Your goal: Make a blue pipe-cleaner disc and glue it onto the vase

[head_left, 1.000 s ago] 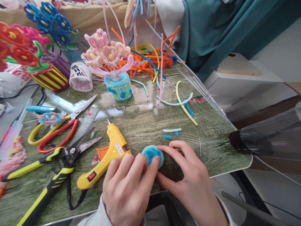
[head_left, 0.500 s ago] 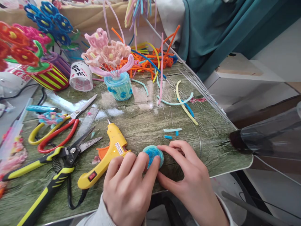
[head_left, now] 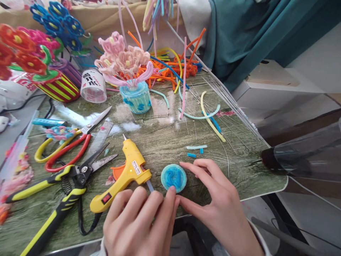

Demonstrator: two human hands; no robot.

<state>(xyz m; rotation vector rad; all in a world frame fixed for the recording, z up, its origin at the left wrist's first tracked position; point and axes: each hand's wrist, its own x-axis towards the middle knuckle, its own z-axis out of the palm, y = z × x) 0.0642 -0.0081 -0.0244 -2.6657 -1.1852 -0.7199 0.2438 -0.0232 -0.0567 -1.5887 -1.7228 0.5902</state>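
Note:
A round disc of coiled light-blue chenille stem, with darker blue curled pieces in its middle, lies flat on the table. My left hand is closed, its index fingertip at the disc's lower edge; a speck of green shows between its fingers, too little to name. My right hand is beside the disc, thumb and index finger apart at its right edge, with nothing between them. A yellow hot glue gun lies left of the disc. Short blue chenille bits and a pale strip lie beyond my right hand.
Pruning shears and red-yellow scissors lie on the left. Behind stand a pink flower pot, a clear cup and other chenille flowers. Orange stems and thin wires lie further back. A dark transparent cylinder is at right.
My left hand has drawn back down and left, uncovering the disc's middle. My right hand stays at the disc's right side. The view has shifted slightly.

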